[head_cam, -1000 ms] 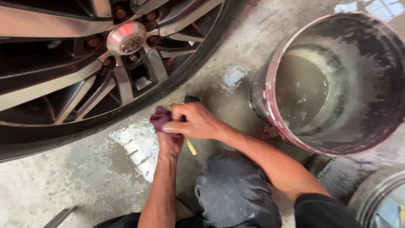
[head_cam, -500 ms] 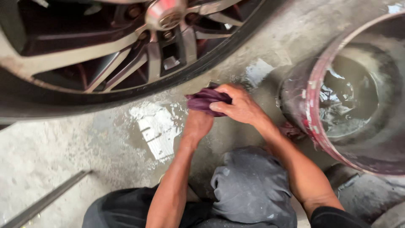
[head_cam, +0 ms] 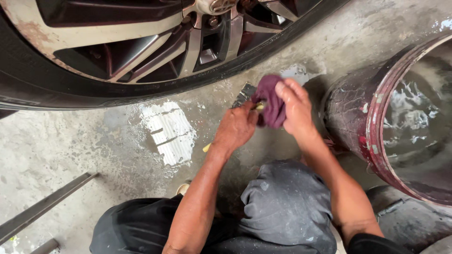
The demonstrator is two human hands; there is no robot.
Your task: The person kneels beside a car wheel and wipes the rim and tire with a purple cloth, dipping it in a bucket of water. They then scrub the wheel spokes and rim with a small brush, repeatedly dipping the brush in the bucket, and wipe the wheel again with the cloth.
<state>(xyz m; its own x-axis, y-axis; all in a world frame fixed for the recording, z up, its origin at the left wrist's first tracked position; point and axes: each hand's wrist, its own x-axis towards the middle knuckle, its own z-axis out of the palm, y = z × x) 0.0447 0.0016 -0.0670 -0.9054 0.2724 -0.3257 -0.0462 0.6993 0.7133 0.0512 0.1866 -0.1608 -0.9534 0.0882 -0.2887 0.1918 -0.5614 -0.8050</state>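
crumpled maroon rag (head_cam: 268,106), yellow-handled scraper (head_cam: 245,101)

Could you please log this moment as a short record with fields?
Left hand: grips a yellow-handled scraper
Right hand: presses a purple rag against the scraper
Wheel: car tyre and alloy rim, above the hands
Bucket: to the right, holds cloudy water
Floor: concrete with a wet patch
Knee: grey trousers, below the hands
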